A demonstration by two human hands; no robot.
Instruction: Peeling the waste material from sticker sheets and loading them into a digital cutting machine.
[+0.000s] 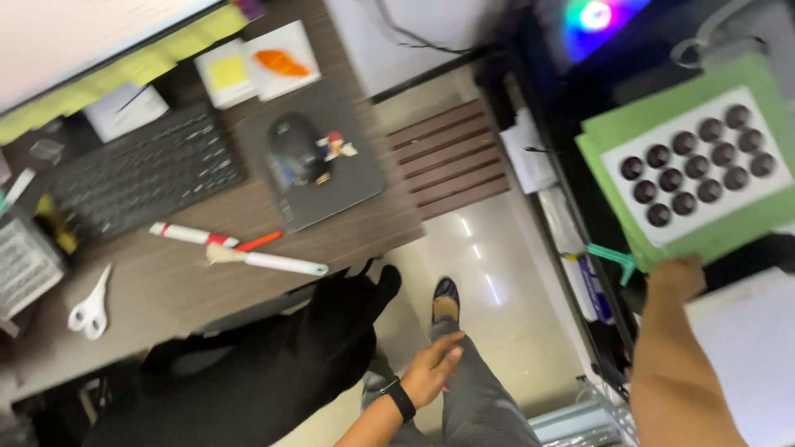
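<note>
My right hand [675, 277] grips the lower corner of a stack of green sheets [737, 228]. On top of the sheets lies a white card [770, 186] with several dark round discs in rows. A teal clip-like piece [614, 258] sticks out just left of that hand. My left hand [431, 368], with a black band on the wrist, rests with straight fingers on my grey-trousered leg [480, 397] and holds nothing.
A brown desk [166, 281] at the left carries a dark keyboard [141, 174], a mouse [294, 149] on a grey pad, white scissors [89, 308], pens and sticky notes. A black garment [281, 364] hangs below it. A dark case with a glowing fan [595, 16] stands top right.
</note>
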